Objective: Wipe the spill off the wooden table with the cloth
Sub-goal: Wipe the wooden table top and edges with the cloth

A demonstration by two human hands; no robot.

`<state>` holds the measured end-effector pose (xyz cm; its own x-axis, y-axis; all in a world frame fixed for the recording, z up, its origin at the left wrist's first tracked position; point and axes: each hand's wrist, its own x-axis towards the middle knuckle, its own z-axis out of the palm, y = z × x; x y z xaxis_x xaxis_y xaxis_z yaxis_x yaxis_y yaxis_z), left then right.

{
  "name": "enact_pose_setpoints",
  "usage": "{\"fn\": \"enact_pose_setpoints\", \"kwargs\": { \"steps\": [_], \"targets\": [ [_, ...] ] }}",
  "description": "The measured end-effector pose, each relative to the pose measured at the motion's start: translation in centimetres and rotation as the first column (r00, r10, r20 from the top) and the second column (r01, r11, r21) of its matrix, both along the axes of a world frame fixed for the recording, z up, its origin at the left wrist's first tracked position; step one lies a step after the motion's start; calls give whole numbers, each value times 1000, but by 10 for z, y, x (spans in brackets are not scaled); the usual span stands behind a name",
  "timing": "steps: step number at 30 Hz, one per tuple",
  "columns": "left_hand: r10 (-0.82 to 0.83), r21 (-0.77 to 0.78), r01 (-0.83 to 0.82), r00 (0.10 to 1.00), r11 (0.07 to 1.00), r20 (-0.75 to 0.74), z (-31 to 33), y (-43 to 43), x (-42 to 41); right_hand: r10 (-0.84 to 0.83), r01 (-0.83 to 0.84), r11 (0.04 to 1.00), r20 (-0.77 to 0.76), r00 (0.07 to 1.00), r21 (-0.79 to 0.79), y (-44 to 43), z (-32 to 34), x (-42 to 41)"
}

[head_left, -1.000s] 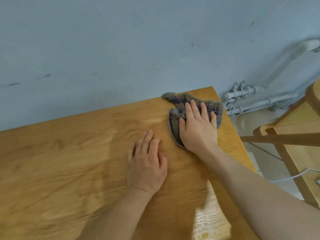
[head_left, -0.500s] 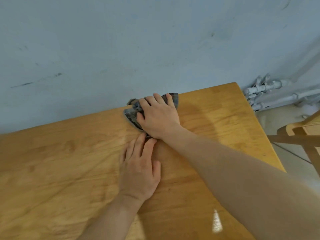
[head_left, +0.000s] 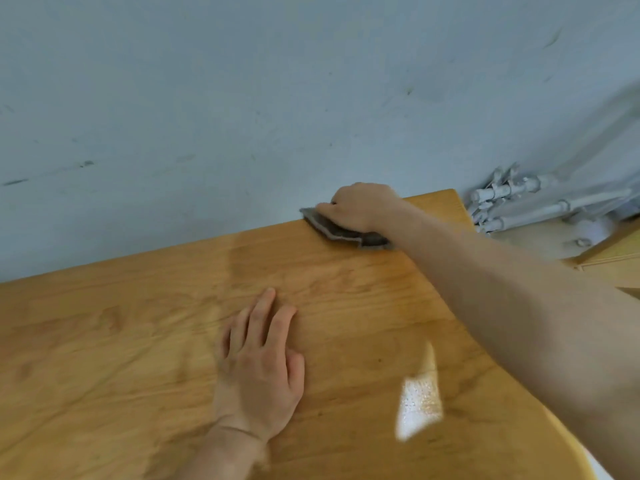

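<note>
While the pale blue-grey painted wall (head_left: 242,98) fills the top of the view, the honey-coloured wooden table (head_left: 104,341) runs across the lower part w/ its far edge against that wall. Near the middle, the left hand (head_left: 258,365) lies palm-down and flat on the wood, fingers straight and close together, thumb tucked alongside. A faint paler sheen marks the wood just beyond its fingertips; can't tell if it's wet. To the right, a bright patch of reflected light (head_left: 419,403) sits on the surface. Further right & back, the right hand (head_left: 360,207) presses down on the grey crumpled cloth (head_left: 343,232) at the table's far edge, touching the wall, knuckles bent, fingers curled over the fabric. White pipes (head_left: 512,202) run along the floor past the table's right corner.
</note>
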<state>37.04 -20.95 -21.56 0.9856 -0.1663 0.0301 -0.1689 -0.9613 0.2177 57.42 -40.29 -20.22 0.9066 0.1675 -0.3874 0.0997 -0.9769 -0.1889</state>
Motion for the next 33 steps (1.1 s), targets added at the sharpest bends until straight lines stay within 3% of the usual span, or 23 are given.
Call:
{"fn": "enact_pose_setpoints", "kwargs": {
  "steps": [4, 7, 10, 13, 16, 22, 30, 33],
  "targets": [
    [16, -8, -16, 999, 1000, -31, 2, -2, 3, 20, -48, 997, 382, 924, 64, 56, -21, -24],
    [27, -4, -27, 999, 1000, -47, 4, -1, 2, 48, -102, 989, 424, 905, 104, 45, -23, -33],
    [44, 11, -43, 997, 999, -60, 4, -1, 1, 1, -19, 999, 454, 891, 34, -3, -22, -34],
    [44, 4, -44, 997, 999, -56, 4, -1, -1, -165, 169, 985, 427, 889, 31, -70, -23, -35],
    [37, 4, -37, 998, 999, -44, 3, -2, 2, -382, 339, 924, 352, 855, 180, -109, -24, -40],
    [11, 2, -11, 999, 1000, -38, 5, -2, 0, -542, 485, 838, 282, 792, 249, -108, -21, -71],
    [43, 0, -43, 998, 999, -36, 4, -8, -7, -727, 684, 641, -10, 686, 349, -129, -12, -168],
    [176, 4, -177, 976, 984, -127, 9, -28, -12, -750, 715, 589, -74, 657, 377, -131, -7, -207]
  ]
}}
